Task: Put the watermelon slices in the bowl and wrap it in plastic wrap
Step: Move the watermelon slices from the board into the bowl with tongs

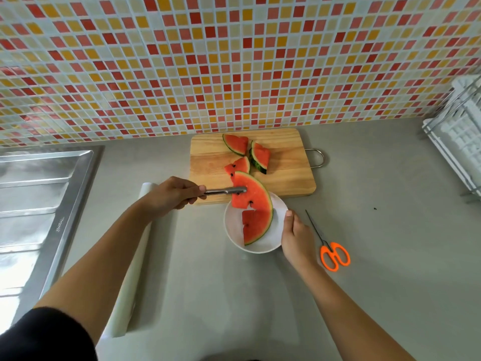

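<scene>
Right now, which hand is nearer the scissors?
Right. The right hand holds the bowl rim beside the scissors; the left hand holds tongs left of the bowl.

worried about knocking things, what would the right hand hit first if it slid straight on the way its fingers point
Probably the near edge of the cutting board: the right hand, holding the bowl rim, points toward it. Depth is unclear.

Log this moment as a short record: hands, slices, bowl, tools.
left hand: grips metal tongs clamping a large watermelon slice above the bowl
right hand: holds the bowl at its rim
in bowl: one slice
cutting board: three slices left on it
plastic wrap roll: lying on the counter under the left forearm
scissors: on the counter, right of the bowl
</scene>
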A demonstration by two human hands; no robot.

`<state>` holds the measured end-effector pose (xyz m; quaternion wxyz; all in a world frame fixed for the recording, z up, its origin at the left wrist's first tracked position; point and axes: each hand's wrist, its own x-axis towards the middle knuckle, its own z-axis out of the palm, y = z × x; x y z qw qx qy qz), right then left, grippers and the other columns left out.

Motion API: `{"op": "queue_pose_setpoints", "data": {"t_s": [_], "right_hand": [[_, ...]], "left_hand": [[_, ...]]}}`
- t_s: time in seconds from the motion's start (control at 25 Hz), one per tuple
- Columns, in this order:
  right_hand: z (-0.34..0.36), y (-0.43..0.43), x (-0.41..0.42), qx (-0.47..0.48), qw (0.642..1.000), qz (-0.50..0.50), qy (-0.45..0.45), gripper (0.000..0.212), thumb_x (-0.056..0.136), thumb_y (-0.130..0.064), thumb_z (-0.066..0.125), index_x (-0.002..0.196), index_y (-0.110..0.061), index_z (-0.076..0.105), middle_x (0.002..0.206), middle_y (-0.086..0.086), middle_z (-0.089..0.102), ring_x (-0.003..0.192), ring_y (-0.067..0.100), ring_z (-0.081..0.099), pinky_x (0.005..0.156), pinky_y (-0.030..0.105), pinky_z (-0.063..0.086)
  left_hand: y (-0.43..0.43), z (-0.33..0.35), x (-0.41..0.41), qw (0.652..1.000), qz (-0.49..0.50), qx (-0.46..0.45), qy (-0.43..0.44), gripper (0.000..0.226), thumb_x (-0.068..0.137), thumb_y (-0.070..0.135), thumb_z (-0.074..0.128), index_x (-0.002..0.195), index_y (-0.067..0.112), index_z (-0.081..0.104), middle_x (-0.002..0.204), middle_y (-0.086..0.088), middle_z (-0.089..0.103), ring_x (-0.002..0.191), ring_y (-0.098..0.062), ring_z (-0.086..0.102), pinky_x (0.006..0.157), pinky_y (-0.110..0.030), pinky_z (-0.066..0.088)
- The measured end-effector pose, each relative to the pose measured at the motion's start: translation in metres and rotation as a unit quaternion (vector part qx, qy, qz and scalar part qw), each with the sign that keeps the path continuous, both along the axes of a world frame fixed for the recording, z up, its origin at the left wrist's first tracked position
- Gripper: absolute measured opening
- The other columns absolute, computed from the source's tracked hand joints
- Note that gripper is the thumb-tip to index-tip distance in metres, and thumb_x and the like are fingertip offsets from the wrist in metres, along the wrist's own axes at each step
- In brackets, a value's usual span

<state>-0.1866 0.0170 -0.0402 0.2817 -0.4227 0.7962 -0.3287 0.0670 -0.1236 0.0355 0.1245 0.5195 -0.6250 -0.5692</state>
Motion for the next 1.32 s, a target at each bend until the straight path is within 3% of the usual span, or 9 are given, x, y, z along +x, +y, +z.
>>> {"op": "queue_pose_setpoints", "data": {"t_s": [0.28,0.44,0.56,0.64,0.72,0.8,0.92,1.04,1.32], "right_hand": [[0.001,0.002,0.001,-0.004,1.0,0.008,0.028,0.035,0.098,-0.035,0.024,0.071,-0.021,0.041,0.053,-0.005,0.045,0.05,0.01,0.044,0.043,0.027,0.022],[0.0,0.001,0.0,0.001,0.999,0.013,0.034,0.034,0.099,-0.034,0.024,0.072,-0.021,0.041,0.054,-0.007,0.044,0.052,0.016,0.043,0.045,0.028,0.023],[0.0,0.001,0.001,-0.005,0.999,0.012,0.041,0.032,0.099,-0.032,0.026,0.074,-0.021,0.042,0.056,-0.007,0.045,0.054,0.017,0.043,0.046,0.028,0.023],[0.0,0.001,0.001,-0.013,0.999,0.014,0.04,0.031,0.099,-0.032,0.026,0.074,-0.022,0.042,0.055,-0.009,0.045,0.052,0.012,0.042,0.044,0.025,0.023],[-0.001,0.001,0.0,-0.019,0.999,0.016,0.032,0.031,0.098,-0.033,0.026,0.073,-0.023,0.042,0.054,-0.009,0.045,0.05,0.012,0.043,0.044,0.026,0.023],[-0.001,0.001,0.0,-0.016,0.999,0.016,0.028,0.032,0.098,-0.032,0.026,0.073,-0.023,0.042,0.055,-0.006,0.047,0.052,0.018,0.045,0.046,0.029,0.023],[0.0,0.0,0.001,-0.003,1.0,0.009,0.027,0.032,0.098,-0.033,0.025,0.075,-0.02,0.042,0.058,-0.001,0.047,0.059,0.025,0.047,0.054,0.032,0.027],[-0.001,0.001,0.002,-0.013,0.999,0.009,0.031,0.031,0.098,-0.031,0.025,0.075,-0.018,0.043,0.056,0.0,0.047,0.059,0.027,0.047,0.053,0.032,0.027],[-0.002,0.0,0.002,-0.027,0.999,0.007,0.042,0.029,0.099,-0.029,0.027,0.076,-0.02,0.042,0.052,-0.007,0.043,0.054,0.021,0.043,0.049,0.031,0.023]], "left_hand": [[0.041,-0.006,-0.034,0.985,-0.011,-0.072,-0.159,0.027,0.085,0.043,0.063,0.067,0.024,0.072,0.058,0.007,0.058,0.052,-0.003,0.049,0.046,-0.014,0.034],[0.048,-0.003,-0.047,0.97,-0.029,-0.122,-0.208,0.04,0.087,0.046,0.059,0.077,0.01,0.073,0.066,-0.002,0.063,0.062,-0.012,0.052,0.052,-0.021,0.039],[0.049,0.007,-0.049,0.938,-0.068,-0.206,-0.271,0.046,0.09,0.046,0.055,0.075,0.005,0.07,0.064,-0.004,0.059,0.062,-0.016,0.049,0.051,-0.023,0.034],[0.053,0.016,-0.046,0.904,-0.111,-0.281,-0.302,0.047,0.092,0.044,0.053,0.058,0.011,0.059,0.055,0.0,0.049,0.052,-0.015,0.04,0.047,-0.022,0.027],[0.058,0.023,-0.042,0.882,-0.112,-0.37,-0.271,0.043,0.091,0.036,0.058,0.052,0.018,0.055,0.048,0.001,0.049,0.045,-0.013,0.035,0.045,-0.02,0.024],[0.053,0.026,-0.036,0.883,-0.037,-0.408,-0.228,0.032,0.087,0.035,0.063,0.065,0.013,0.07,0.055,-0.005,0.061,0.048,-0.014,0.04,0.045,-0.014,0.024],[0.037,0.009,-0.032,0.893,0.082,-0.368,-0.245,0.036,0.088,0.042,0.059,0.076,0.01,0.069,0.059,-0.007,0.061,0.056,-0.025,0.051,0.048,-0.015,0.033],[0.04,-0.023,-0.037,0.91,0.107,-0.334,-0.219,0.034,0.088,0.036,0.062,0.097,0.003,0.069,0.081,-0.019,0.068,0.077,-0.038,0.062,0.066,-0.037,0.047],[0.055,-0.062,-0.034,0.891,0.142,-0.351,-0.249,0.04,0.09,0.034,0.059,0.109,-0.001,0.062,0.091,-0.022,0.064,0.078,-0.044,0.061,0.064,-0.042,0.044]]}}
